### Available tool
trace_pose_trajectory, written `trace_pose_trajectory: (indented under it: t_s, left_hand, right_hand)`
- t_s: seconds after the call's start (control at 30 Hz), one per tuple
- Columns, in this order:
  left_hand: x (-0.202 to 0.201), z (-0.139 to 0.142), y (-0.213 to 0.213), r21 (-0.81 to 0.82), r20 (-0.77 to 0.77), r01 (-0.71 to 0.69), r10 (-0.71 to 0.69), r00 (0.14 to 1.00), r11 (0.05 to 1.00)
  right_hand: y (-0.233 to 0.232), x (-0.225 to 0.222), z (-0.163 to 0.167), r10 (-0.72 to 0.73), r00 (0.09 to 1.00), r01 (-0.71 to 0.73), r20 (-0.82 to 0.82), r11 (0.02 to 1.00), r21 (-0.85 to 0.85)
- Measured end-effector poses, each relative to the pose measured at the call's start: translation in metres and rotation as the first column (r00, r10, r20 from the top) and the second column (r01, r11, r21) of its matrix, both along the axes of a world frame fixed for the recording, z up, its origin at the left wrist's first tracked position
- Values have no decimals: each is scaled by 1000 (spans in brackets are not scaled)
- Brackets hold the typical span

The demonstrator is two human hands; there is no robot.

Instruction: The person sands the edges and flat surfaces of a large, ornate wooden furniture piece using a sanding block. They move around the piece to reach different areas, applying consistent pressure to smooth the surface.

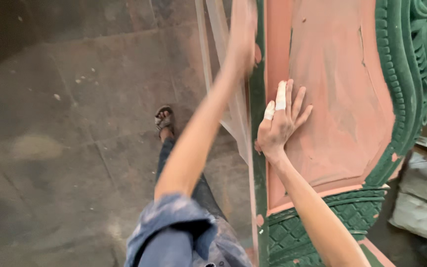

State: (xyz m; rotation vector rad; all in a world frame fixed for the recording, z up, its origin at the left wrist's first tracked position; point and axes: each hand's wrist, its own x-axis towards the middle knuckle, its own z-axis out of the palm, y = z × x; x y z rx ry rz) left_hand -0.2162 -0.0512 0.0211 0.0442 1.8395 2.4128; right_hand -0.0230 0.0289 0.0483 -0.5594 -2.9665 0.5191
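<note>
Fingers spread, the right hand (281,122) lies flat on the pink panel (332,89). Left hand (242,34), blurred, is at the panel's green edge (258,123); its grip cannot be told.

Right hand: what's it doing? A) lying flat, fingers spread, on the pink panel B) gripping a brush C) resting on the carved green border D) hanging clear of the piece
A: the right hand lies flat with fingers spread on the pink panel, inside the carved green border; two fingers carry white wraps, and it holds no tool.
</note>
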Motion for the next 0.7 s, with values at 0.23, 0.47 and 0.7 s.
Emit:
trace_pose_trajectory:
  t_s: [0.23,0.47,0.7]
  left_hand:
    - [186,107,-27,-8,339,173,-160,927,985]
    - [-34,-11,-1,76,65,54,-59,996,996]
    - [146,113,-46,-34,186,197,-188,965,980]
  right_hand:
    - [2,-18,7,44,999,-44,8,998,47]
    - [-3,-14,10,3,996,-7,86,999,45]
    - [-5,-27,11,36,998,-39,56,998,49]
